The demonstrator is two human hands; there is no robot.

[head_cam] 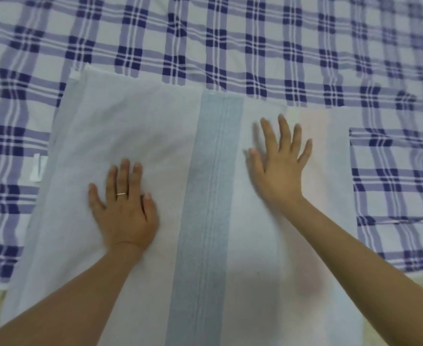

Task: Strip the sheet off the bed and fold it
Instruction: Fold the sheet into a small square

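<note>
Head view, folded sheet [140, 121] under left grip [125, 211], right grip [280, 171], both flat

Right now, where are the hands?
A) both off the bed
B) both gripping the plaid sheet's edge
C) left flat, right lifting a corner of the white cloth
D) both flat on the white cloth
D: the left hand and right hand lie open, fingers straight, on the white cloth, one on each side of its blue stripe.
</note>
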